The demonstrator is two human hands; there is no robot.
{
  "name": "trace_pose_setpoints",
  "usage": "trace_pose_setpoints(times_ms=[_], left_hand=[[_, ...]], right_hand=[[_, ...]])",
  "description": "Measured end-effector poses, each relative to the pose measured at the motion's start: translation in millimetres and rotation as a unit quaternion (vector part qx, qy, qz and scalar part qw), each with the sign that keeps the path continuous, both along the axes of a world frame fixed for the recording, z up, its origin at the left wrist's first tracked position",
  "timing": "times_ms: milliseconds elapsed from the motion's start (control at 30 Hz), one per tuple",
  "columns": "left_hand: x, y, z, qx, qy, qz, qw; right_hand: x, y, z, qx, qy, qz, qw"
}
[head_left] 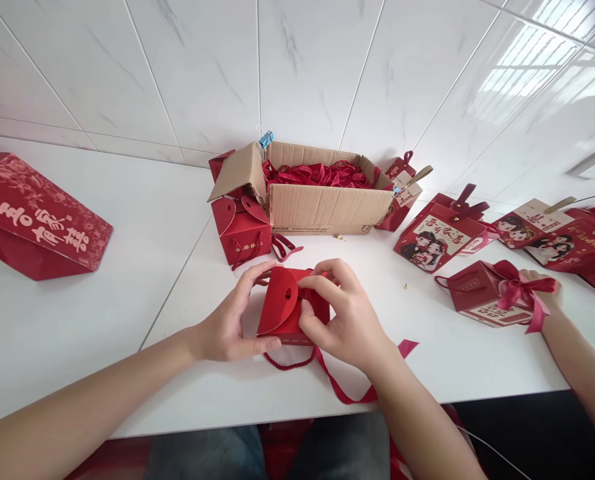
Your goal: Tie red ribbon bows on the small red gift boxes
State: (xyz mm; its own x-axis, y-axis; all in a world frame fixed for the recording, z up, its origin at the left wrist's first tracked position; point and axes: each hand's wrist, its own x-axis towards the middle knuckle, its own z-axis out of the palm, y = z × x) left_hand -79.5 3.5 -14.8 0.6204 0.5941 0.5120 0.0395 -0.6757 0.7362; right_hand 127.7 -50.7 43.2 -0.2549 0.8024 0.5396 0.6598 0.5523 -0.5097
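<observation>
A small red gift box (pixel 276 310) stands near the table's front edge, its curved top flaps folded inward, one with an oval hole. My left hand (pixel 235 320) is wrapped round the box's left side, thumb at the front, fingers behind. My right hand (pixel 340 310) pinches at the middle of the top, where the flaps meet; what lies between its fingertips is mostly hidden. A red ribbon (pixel 345 393) trails from under my right hand along the tabletop. A twisted red cord (pixel 290 365) hangs in a loop at the box's front.
Behind stands a cardboard box (pixel 327 208) of red ribbons, beside another red box (pixel 245 233). A large red box (pixel 37 220) is at the left. Several decorated boxes (pixel 432 233) stand at the right, where another person's hand (pixel 547 287) touches a ribbon-tied box (pixel 487 293).
</observation>
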Motion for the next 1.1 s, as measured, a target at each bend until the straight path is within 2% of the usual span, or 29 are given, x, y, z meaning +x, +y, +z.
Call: trace_pose_setpoints(times_ms=[233, 433, 533, 600, 700, 833, 967, 1033, 1100], left_hand=[[2, -2, 3.5, -0.01, -0.005, -0.005, 1.0], [1, -1, 2.1, -0.022, -0.006, -0.005, 1.0], [1, -1, 1.0, -0.022, -0.005, 0.0, 1.0], [0, -1, 0.6, -0.023, -0.004, 0.001, 1.0], [0, -2, 0.7, -0.018, -0.006, -0.002, 1.0], [-1, -2, 0.9, -0.013, -0.004, 0.002, 1.0], [-2, -1, -1.0, -0.006, -0.005, -0.004, 1.0], [-2, 0, -2.2, -0.003, -0.006, -0.007, 1.0], [-1, 0, -2.7, 0.0, -0.007, -0.007, 1.0]], right_hand=[[5, -2, 0.8, 0.013, 0.019, -0.005, 1.0], [6, -1, 2.1, 0.06, 0.058, -0.057, 0.995], [7, -4, 5.1, 0.053, 0.11, -0.064, 0.99], [10, -5, 7.2, 0.037, 0.182, -0.053, 0.981], [23, -4, 9.8, 0.02, 0.337, -0.023, 0.941], [55, 7, 12.8, 0.017, 0.543, 0.003, 0.84], [92, 21, 12.4, 0.026, 0.657, -0.026, 0.753], [108, 25, 10.3, 0.036, 0.675, -0.038, 0.736], [123, 26, 7.7, 0.035, 0.665, -0.038, 0.745]])
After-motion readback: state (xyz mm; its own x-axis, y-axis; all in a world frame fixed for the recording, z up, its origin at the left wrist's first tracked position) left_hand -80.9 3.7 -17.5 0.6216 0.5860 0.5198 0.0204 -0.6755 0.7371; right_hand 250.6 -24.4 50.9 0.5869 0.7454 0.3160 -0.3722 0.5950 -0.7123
